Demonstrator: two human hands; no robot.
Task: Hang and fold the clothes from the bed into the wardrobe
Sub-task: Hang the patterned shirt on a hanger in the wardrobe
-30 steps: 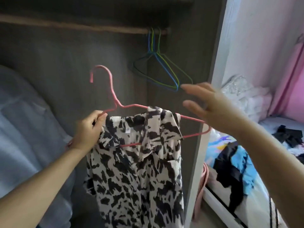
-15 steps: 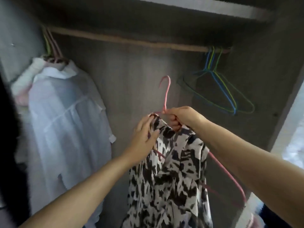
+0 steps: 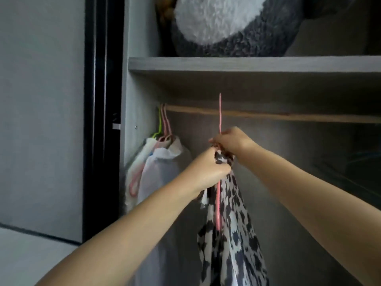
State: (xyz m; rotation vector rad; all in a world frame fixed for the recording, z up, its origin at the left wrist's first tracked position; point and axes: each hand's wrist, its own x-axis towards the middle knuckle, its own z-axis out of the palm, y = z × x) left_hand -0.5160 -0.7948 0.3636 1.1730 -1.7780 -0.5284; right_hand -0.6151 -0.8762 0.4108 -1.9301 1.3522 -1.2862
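black-and-white patterned shirt (image 3: 231, 234) on pink hanger (image 3: 218, 205), held up inside wardrobe, hanging below both hands, edge-on to camera. hanger hook (image 3: 220, 112) upright, crossing in front of wooden rail (image 3: 288, 116); hooked over rail or not: cannot tell. left hand (image 3: 208, 172) curled tight around shirt collar and hanger shoulder. right hand (image 3: 231, 141) just above, fingers closed on hanger neck and bunched collar; both hands touching. to the left on same rail: white garments (image 3: 160, 166) on pink and green hangers (image 3: 162, 124), close against wardrobe side wall. above rail: grey shelf (image 3: 247, 65) carrying grey-and-white plush item (image 3: 226, 25).
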